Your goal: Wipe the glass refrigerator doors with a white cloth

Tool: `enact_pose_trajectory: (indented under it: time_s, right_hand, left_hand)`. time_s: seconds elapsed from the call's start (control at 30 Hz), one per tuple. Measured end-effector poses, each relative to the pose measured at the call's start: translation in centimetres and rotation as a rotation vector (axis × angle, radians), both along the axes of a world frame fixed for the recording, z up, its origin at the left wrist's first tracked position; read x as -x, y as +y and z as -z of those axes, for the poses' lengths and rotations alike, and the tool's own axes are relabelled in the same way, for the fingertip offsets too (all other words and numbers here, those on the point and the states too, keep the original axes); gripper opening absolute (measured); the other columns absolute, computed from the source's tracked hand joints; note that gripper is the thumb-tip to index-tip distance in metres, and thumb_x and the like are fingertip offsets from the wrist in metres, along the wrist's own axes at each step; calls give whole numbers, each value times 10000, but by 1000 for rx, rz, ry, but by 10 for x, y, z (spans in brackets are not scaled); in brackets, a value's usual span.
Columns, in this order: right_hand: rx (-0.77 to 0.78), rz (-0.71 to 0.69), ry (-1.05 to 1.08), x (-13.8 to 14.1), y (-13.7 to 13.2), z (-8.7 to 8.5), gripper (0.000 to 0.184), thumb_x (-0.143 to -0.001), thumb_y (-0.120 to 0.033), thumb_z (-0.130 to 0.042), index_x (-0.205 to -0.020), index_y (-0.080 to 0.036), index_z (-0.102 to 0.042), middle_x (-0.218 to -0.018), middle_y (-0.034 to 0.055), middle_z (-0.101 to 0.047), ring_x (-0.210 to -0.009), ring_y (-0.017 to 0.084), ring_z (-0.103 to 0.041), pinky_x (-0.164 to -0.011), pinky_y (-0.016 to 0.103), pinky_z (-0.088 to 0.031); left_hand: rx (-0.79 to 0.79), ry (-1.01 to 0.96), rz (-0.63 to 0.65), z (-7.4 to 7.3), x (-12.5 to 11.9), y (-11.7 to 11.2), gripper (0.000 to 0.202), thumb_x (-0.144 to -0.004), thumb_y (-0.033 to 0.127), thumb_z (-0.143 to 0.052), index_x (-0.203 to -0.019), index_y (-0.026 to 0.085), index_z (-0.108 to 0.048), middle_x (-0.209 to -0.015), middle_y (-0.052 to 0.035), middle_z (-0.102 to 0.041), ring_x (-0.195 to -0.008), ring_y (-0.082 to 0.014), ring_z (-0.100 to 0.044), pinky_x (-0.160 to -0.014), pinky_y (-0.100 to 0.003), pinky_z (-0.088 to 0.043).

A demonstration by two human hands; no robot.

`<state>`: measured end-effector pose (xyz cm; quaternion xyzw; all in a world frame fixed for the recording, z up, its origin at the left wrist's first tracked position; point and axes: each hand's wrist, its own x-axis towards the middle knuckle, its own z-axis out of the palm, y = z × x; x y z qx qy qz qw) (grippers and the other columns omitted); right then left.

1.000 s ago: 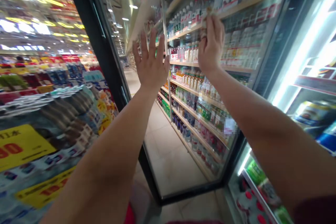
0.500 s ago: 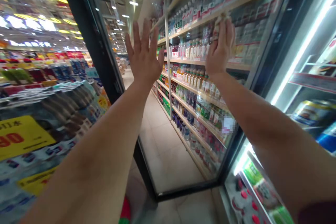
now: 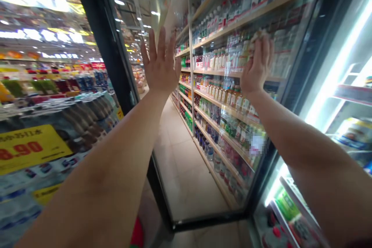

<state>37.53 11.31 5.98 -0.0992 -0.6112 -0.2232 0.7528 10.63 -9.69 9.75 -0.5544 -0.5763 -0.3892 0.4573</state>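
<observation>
A glass door [image 3: 192, 190] with a black frame stands swung open in front of me. My left hand [image 3: 161, 64] lies against the upper part of its pane, fingers spread and nothing in it. Farther right, my right hand [image 3: 257, 68] presses a crumpled, light-coloured cloth [image 3: 257, 37] on the glass. Only the cloth's top and left edge show; the fingers cover the rest. Bottles on the shelves beyond are visible through the pane.
To the right is a lit cooler with packs and bottles on its shelves [image 3: 353, 91]. Hanging goods and a yellow price sign [image 3: 33, 147] stand close on the left. Wooden shelves of bottles [image 3: 216, 124] line the aisle [image 3: 174, 139] behind the glass.
My right hand and the cloth have shifted a little right and down in the picture. My left hand stays spread on the pane. The whole view has moved slightly.
</observation>
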Motion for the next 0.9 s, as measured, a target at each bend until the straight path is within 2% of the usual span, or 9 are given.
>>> enact_pose_trajectory:
  time_s: [0.13, 0.27, 0.37, 0.47, 0.57, 0.63, 0.7, 0.8, 0.9]
  right_hand:
    - [-64, 112, -335, 5, -37, 3, 544, -1009, -308, -326, -1540, -272, -444, -1596, 15, -443, -1512, 258, -354, -1221, 550, -353]
    - [0, 40, 44, 14, -16, -20, 539, -1030, -311, -255, -1528, -292, -461, -1552, 47, -496, -1461, 257, -414, -1215, 530, -359]
    - [49, -14, 184, 33, -9, -28, 555, -1039, -341, -191, -1552, -355, -402, -1582, -17, -451, -1495, 265, -356, -1240, 532, -307]
    - [10, 26, -108, 46, -34, -14, 545, -1017, -297, -262, -1527, -317, -452, -1591, -16, -446, -1522, 264, -327, -1249, 545, -301]
    - [-44, 65, -483, 41, -60, 0, 517, -985, -284, -362, -1479, -308, -514, -1550, -11, -502, -1503, 261, -371, -1227, 551, -352]
    - [-22, 82, -572, 32, -62, -4, 497, -994, -305, -375, -1469, -348, -518, -1531, -35, -522, -1495, 260, -380, -1237, 558, -338]
    - [30, 108, -489, 24, -52, -17, 482, -1022, -332, -352, -1480, -350, -502, -1538, -34, -512, -1500, 267, -355, -1254, 573, -297]
    - [85, 138, -195, 24, -36, -32, 501, -1054, -332, -291, -1531, -290, -436, -1579, 5, -460, -1500, 252, -301, -1269, 548, -249]
    - [56, 121, -201, 37, -45, -25, 518, -1045, -290, -307, -1549, -246, -419, -1613, 23, -413, -1509, 249, -290, -1259, 542, -265]
  left_hand:
    - [-12, 33, -55, 0, 5, 3, 756, -966, 654, -322, -1609, 272, -212, -1659, 239, -172, -1375, 19, 465, -1169, -294, 364]
    - [-29, 35, -81, 1, 8, 8, 737, -972, 604, -329, -1607, 247, -214, -1676, 211, -142, -1425, -3, 410, -1189, -316, 329]
    - [-40, 32, -94, 2, 10, 9, 729, -983, 587, -331, -1608, 235, -205, -1686, 208, -89, -1427, -9, 409, -1177, -295, 340]
    - [-2, 53, -56, 1, 14, 12, 721, -1000, 575, -329, -1611, 229, -165, -1679, 245, -23, -1350, -11, 505, -1119, -245, 398]
    - [4, 65, -123, -1, 19, 15, 738, -992, 560, -363, -1611, 231, -132, -1668, 252, 77, -1378, -3, 469, -1139, -262, 386]
    - [1, 38, -164, -1, 18, 14, 750, -980, 575, -362, -1610, 232, -143, -1663, 250, 85, -1400, 7, 437, -1156, -274, 377]
    - [0, 10, -131, 1, 12, 9, 769, -964, 626, -321, -1618, 249, -170, -1660, 256, 12, -1400, 20, 426, -1183, -269, 357]
    - [-3, -4, 4, 4, -2, -5, 793, -938, 688, -238, -1628, 296, -223, -1643, 258, -95, -1429, 11, 373, -1225, -265, 308]
    - [6, -27, 54, 6, -10, -14, 755, -948, 644, -270, -1629, 319, -242, -1638, 254, -36, -1503, -50, 272, -1218, -286, 318]
